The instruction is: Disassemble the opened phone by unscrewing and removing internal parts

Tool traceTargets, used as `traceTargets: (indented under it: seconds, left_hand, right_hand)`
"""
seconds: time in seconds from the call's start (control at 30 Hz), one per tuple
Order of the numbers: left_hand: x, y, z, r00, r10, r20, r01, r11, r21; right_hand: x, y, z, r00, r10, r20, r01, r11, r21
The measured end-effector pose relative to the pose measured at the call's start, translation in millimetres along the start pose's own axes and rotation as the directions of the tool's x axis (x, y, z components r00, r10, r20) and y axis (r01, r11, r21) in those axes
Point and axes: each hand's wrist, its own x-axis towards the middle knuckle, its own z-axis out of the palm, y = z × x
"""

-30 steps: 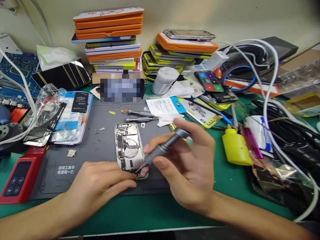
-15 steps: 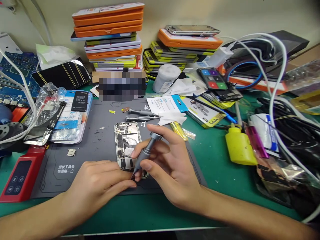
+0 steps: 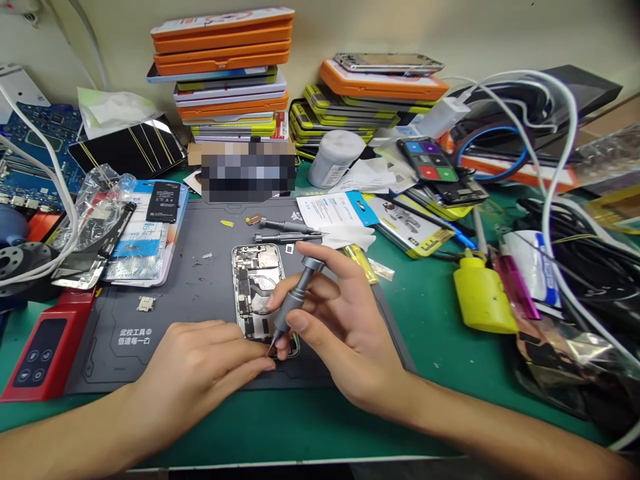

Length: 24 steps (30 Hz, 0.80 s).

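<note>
An opened phone (image 3: pixel 260 273) lies on the grey mat, its boards and inner metal plate exposed. My right hand (image 3: pixel 350 333) grips a grey precision screwdriver (image 3: pixel 293 303), index finger on its end cap, thumb and other fingers around the barrel. The driver is tilted, its tip down at the phone's bottom edge beside my left fingertips. My left hand (image 3: pixel 200 363) is closed, fingers pressed together against the phone's lower left corner, which they partly hide. Two more screwdrivers lie beyond the phone, one being a dark grey screwdriver (image 3: pixel 287 237).
A small metal plate (image 3: pixel 146 304) and a white SIM tray (image 3: pixel 289 249) lie on the mat (image 3: pixel 200 227). Left are a red device (image 3: pixel 43 350) and a black battery (image 3: pixel 163 201). Right stand a yellow bottle (image 3: pixel 485 297) and tangled white cables (image 3: pixel 547 200). Stacked cases (image 3: pixel 223 50) line the back.
The whole view has shifted slightly, so everything sits a little farther right. Both hands keep their places at the phone; the screwdriver stays in my right hand with its tip at the bottom edge.
</note>
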Motion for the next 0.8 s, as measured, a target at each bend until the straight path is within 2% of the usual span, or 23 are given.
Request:
traceTargets:
  seconds: [0.43,0.6,0.67,0.73,0.8]
  left_hand:
    - [1,1,-0.7,1.0,0.016,0.001,-0.016,0.999,0.033]
    - [-1,1,0.0,1.0,-0.007,-0.001,0.007,1.0,0.012]
    - [1,3,-1.8,0.999,-0.048,-0.022,0.047,0.998,-0.04]
    - [4,6,-5.1,0.99,-0.13,-0.051,0.123,0.986,-0.115]
    - [8,9,-8.8,0.969,-0.24,-0.064,0.226,0.957,-0.18]
  right_hand:
    - [1,-1,0,1.0,-0.004,0.005,0.004,0.999,-0.038]
    - [3,-4,-1,0.996,-0.043,-0.073,0.037,0.995,-0.091]
    - [3,-5,-3,0.99,-0.087,-0.111,0.07,0.987,-0.146]
    - [4,-6,-7,0.977,-0.185,-0.11,0.154,0.956,-0.249]
    - [3,-5,-12,0.944,-0.328,-0.017,0.295,0.87,-0.395]
